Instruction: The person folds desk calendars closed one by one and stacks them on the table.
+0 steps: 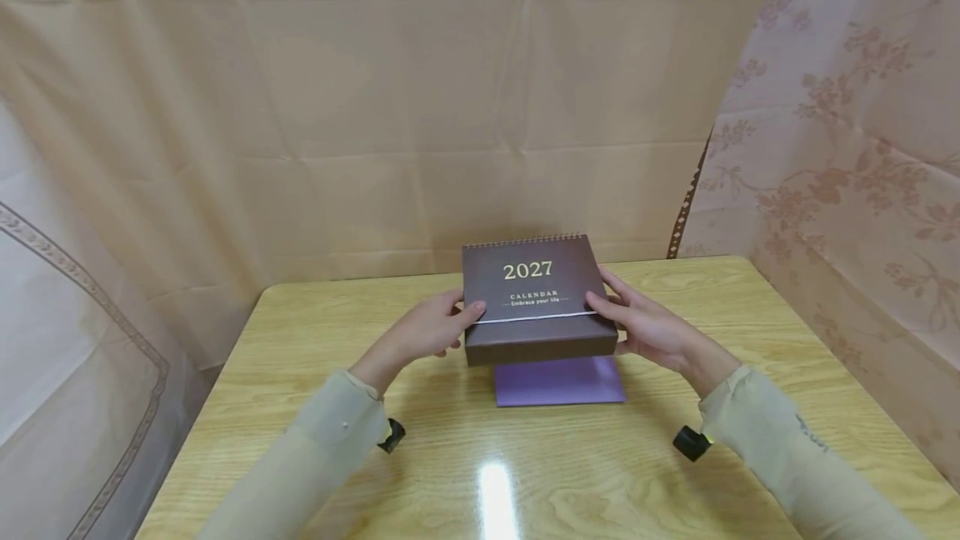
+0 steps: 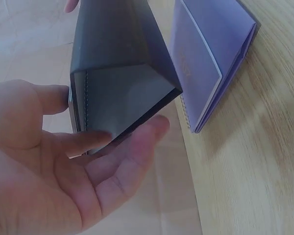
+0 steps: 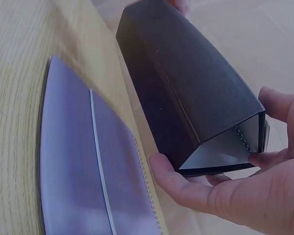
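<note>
Between both hands, raised over the table, is a dark brown 2027 desk calendar (image 1: 536, 282) with a coil binding along its far edge and a white band across its front. My left hand (image 1: 431, 325) grips its left end, thumb on the cover and fingers behind. At the right end my right hand (image 1: 648, 323) holds it the same way. The wrist views show its hollow triangular stand from the side (image 2: 122, 98). Below lies a purple desk calendar (image 1: 558, 382), folded flat on the table, its coil edge seen in the right wrist view; the brown one partly covers it from above.
The wooden table (image 1: 360, 473) reaches back to a beige curtain (image 1: 375, 107). A floral cloth (image 1: 862, 148) hangs on the right, and a pale cloth with a patterned trim (image 1: 67, 340) on the left. Small black devices (image 1: 692, 443) sit at both wrists.
</note>
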A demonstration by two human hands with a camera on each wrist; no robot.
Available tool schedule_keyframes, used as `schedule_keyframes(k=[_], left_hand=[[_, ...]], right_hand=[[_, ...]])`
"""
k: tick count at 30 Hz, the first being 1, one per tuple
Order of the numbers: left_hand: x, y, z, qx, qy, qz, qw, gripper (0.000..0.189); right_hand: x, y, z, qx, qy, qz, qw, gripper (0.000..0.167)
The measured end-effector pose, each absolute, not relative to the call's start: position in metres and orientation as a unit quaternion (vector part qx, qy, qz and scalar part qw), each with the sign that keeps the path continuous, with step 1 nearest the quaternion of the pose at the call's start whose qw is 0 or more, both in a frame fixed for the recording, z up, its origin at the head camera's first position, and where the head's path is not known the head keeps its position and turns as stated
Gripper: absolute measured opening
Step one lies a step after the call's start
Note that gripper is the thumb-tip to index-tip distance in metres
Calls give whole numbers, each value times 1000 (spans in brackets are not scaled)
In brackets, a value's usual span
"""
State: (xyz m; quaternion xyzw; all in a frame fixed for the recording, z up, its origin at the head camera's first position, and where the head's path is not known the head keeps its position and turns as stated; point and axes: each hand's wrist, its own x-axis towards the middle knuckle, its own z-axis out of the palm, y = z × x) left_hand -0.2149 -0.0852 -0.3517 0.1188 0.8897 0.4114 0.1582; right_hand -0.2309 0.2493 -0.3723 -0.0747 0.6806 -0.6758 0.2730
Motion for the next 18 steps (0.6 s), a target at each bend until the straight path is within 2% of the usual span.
schedule_keyframes(k=[10,18], left_hand=[[-212,-86,-364,119,814,530,203,53],[-207,-84,-363,119,794,556,216,58]], right_hand=[[-231,249,-376,-69,666,-693,269,76],[-231,249,-377,-64,666,-693,269,77]])
